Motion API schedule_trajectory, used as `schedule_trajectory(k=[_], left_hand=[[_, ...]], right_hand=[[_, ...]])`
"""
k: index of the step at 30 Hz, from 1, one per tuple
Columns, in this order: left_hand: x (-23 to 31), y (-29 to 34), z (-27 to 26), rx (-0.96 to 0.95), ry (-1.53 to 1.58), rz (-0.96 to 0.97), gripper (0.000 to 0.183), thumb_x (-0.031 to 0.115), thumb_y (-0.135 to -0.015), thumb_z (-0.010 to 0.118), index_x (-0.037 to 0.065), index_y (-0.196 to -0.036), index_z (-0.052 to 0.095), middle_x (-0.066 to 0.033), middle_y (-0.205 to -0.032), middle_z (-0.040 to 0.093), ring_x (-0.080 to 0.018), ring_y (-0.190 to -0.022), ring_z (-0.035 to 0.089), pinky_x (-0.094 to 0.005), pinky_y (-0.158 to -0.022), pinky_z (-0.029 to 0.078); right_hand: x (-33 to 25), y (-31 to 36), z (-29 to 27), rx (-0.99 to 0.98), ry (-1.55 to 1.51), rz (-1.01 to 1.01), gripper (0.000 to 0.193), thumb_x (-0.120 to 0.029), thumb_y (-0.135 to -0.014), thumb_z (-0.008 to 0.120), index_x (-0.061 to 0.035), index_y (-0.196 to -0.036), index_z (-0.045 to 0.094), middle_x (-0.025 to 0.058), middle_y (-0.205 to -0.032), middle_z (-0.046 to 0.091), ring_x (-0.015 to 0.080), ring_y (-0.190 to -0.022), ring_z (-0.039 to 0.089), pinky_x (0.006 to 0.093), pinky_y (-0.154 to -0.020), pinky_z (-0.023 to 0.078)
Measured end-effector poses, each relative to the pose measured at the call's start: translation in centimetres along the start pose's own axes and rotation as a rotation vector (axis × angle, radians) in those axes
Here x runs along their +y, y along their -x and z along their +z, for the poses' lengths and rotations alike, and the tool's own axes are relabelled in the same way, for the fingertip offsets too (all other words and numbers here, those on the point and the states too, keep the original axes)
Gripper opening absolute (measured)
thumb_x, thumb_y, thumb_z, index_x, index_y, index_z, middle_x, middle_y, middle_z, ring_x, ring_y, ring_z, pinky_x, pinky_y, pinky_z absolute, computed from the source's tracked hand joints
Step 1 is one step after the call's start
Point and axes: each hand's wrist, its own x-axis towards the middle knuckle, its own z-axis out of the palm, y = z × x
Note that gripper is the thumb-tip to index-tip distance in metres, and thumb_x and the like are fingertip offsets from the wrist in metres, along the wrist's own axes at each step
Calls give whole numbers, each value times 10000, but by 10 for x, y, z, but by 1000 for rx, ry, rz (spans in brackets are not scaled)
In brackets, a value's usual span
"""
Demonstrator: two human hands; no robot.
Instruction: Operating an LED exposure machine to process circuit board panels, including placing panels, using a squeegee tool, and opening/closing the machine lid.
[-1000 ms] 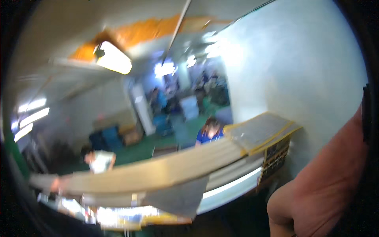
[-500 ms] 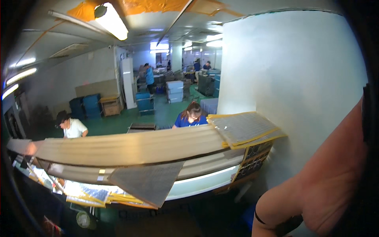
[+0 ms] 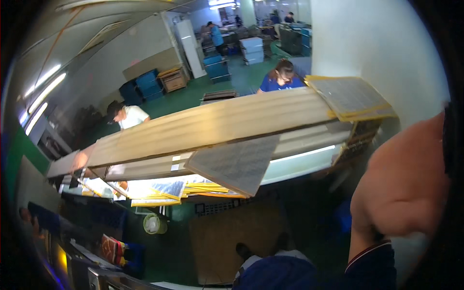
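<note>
My right hand is raised very close at the right side of the picture, its wrist bent above a dark blue cuff. Its fingers run out of sight behind the dark right rim, so what they touch is hidden. My left hand is out of the picture. Beyond the right hand, a grey sheet with yellow edges lies on the right end of a long tan shelf top. A grey mesh-like panel hangs at a slant from the shelf's front.
Lit yellow-edged sheets lie under the shelf. A pale bin and a brown mat are on the green floor, my shoes on the mat. Two people, in white and blue, work behind the shelf. A pale wall rises at right.
The view has tipped downward and turned left, bringing my legs and the floor into sight. My right hand still stays raised at the right rim; its cuff now shows.
</note>
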Motion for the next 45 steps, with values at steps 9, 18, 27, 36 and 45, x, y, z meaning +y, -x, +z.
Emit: schedule_trajectory(k=[9, 18, 27, 36, 45], left_hand=[[71, 60, -128, 40, 164, -190, 402, 491, -900, 462, 198, -967, 729, -100, -917, 718, -319, -923, 648, -467, -815, 394], [73, 46, -148, -257, 241, -282, 467, 512, -950, 424, 174, -1184, 648, -91, -1039, 711, -303, -959, 637, -460, -770, 433], [49, -32, -47, 139, 1723, -925, 537, 537, -970, 402, 144, -1294, 572, -93, -1112, 692, -293, -989, 623, -458, -764, 450], [155, -184, -17, 128, 1290, -228, 819, 617, -949, 451, 16, -1483, 298, -212, -1362, 541, -370, -1262, 491, -540, -1058, 371], [254, -151, -47, 22, 1085, -509, 707, 504, -906, 523, 17, -1399, 378, -221, -1336, 548, -376, -1249, 497, -540, -1069, 355]], right_hand=[[-282, 381, -15, -1112, -779, 1525, 87, -56, -844, 631, -13, -870, 701, 137, -880, 690, 245, -851, 677, 372, -765, 537], [-328, 376, 68, -1731, -1435, 1125, 229, -275, -935, 575, -66, -934, 670, 114, -919, 650, 303, -889, 642, 369, -768, 516], [-298, 386, 178, -1739, -1416, 1191, 447, -420, -1012, 444, -32, -893, 631, 192, -781, 608, 344, -775, 616, 423, -740, 474], [-308, 347, 203, -1882, -1837, 649, 539, -519, -994, 450, -46, -935, 702, 201, -842, 680, 389, -789, 640, 450, -744, 496], [-234, 411, 163, -1970, -1789, 467, 577, -537, -995, 430, -39, -1077, 710, 209, -980, 705, 374, -917, 669, 425, -820, 513]])
